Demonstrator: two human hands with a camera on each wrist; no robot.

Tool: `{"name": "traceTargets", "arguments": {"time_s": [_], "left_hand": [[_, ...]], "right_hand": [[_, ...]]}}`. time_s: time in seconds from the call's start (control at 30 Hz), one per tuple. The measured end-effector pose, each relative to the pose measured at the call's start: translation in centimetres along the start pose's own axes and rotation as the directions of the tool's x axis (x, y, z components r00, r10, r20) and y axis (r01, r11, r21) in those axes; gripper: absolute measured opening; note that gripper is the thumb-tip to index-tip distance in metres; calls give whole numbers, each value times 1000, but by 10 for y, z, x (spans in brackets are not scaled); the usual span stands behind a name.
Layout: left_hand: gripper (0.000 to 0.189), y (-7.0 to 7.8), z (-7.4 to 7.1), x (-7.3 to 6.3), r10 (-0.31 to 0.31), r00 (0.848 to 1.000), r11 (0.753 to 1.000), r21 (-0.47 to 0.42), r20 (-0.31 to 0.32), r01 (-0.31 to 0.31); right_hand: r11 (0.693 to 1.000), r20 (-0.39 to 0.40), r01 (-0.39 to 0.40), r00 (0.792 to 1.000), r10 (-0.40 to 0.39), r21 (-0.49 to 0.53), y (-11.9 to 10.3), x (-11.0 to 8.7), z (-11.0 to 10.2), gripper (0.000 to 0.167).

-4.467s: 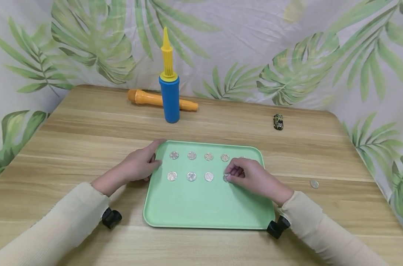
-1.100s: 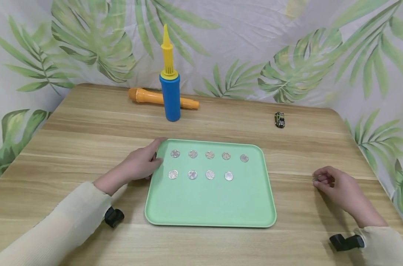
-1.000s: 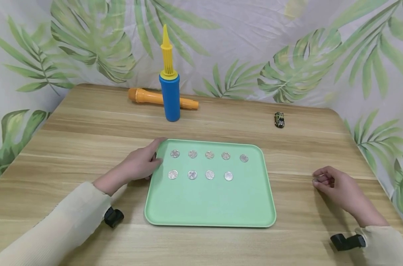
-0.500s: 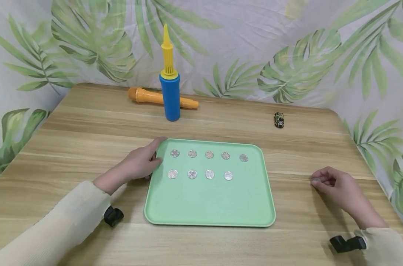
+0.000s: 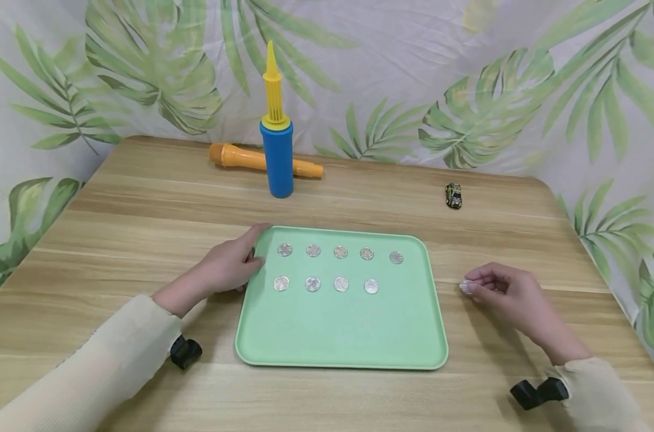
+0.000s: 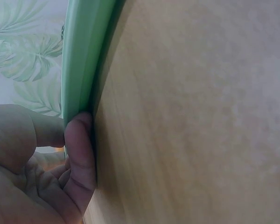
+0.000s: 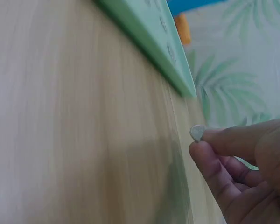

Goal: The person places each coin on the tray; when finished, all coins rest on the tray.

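Observation:
A green tray [image 5: 338, 336] lies on the table with several silver coins on it in two rows; the back row reaches further right than the front row. My left hand [image 5: 227, 264] grips the tray's left rim; in the left wrist view its thumb and a finger [image 6: 79, 149] lie against the rim's two sides. To the right of the tray, my right hand [image 5: 513, 294] pinches a silver coin [image 5: 465, 287] between thumb and fingertips. The right wrist view shows that coin [image 7: 197, 132] poking out past the fingertips, held above the wooden surface.
At the back of the wooden table [image 5: 154, 198] a blue and yellow hand pump [image 5: 278, 159] stands upright. Behind it lies an orange toy microphone [image 5: 240, 157]. A small toy car [image 5: 453, 196] sits at the back right. A leaf-patterned cloth [image 5: 386, 78] hangs behind the table.
Earlier my right hand was at a front-row coin on the tray, then moved right and picked up the loose coin from the table. It has now moved left with it. My left hand has stayed put.

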State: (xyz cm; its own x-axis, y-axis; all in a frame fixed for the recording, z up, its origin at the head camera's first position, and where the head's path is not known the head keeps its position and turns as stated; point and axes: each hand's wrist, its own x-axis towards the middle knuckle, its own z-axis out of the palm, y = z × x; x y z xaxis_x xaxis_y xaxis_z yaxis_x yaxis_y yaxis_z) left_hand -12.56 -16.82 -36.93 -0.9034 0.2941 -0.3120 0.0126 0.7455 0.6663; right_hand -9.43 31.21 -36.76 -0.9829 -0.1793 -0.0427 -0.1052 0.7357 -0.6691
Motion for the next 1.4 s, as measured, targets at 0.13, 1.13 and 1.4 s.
{"name": "traceTargets", "arguments": {"time_s": [0.13, 1.13, 1.4], "left_hand": [[67, 0, 0, 0, -3, 1000, 1000, -5, 4, 3], [66, -2, 2, 0, 7, 1000, 1000, 12, -11, -7], [66, -1, 1, 2, 13, 1000, 1000, 29, -22, -12]], "right_hand": [[998, 43, 17, 999, -20, 68, -19, 6, 13, 19], [995, 190, 101, 977, -97, -10, -69, 28, 66, 4], [992, 186, 126, 975, -119, -26, -67, 30, 67, 4]]}}
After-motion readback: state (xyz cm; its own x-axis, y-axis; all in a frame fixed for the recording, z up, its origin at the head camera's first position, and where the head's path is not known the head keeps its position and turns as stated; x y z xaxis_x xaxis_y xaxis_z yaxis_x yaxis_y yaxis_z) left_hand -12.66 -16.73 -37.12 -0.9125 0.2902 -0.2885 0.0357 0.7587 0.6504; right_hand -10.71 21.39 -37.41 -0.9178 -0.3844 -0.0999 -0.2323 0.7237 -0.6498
